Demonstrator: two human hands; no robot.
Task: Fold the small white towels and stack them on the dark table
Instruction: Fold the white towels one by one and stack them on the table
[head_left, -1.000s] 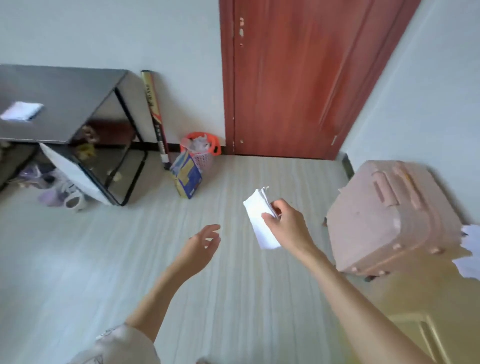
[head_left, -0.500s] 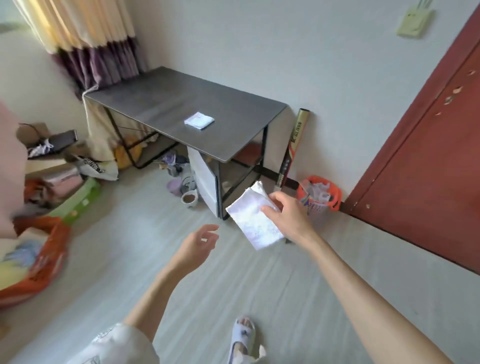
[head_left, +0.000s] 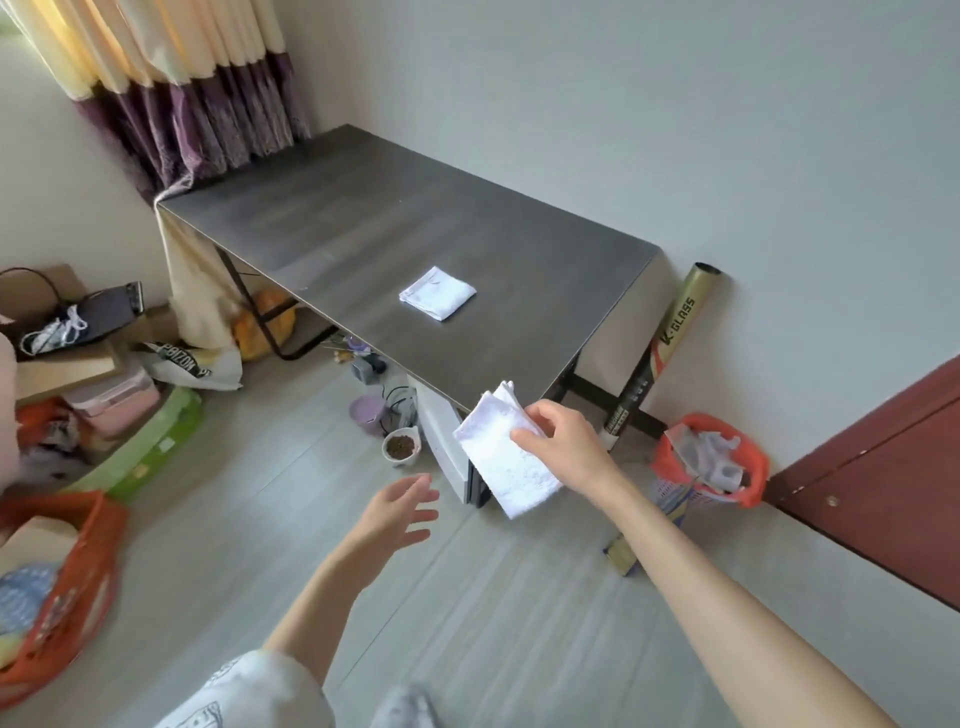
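My right hand (head_left: 563, 447) pinches a folded white towel (head_left: 506, 462) by its upper edge, holding it in the air just in front of the near right corner of the dark table (head_left: 363, 228). A second folded white towel (head_left: 437, 292) lies flat on the tabletop, toward its front edge. My left hand (head_left: 397, 514) hovers lower and to the left over the floor, fingers spread and relaxed, holding nothing.
Under the table stand a white panel (head_left: 441, 441), a purple cup (head_left: 367, 413) and a small bowl (head_left: 401, 447). An orange bin (head_left: 711, 462) and a gold tube (head_left: 665, 353) stand right of the table. Boxes, a green tray (head_left: 156, 447) and an orange basket (head_left: 67, 577) crowd the left floor.
The view has swung left from the door to the table, which is now closer. My right hand carried the towel up toward the table's corner; my left hand stays open and empty.
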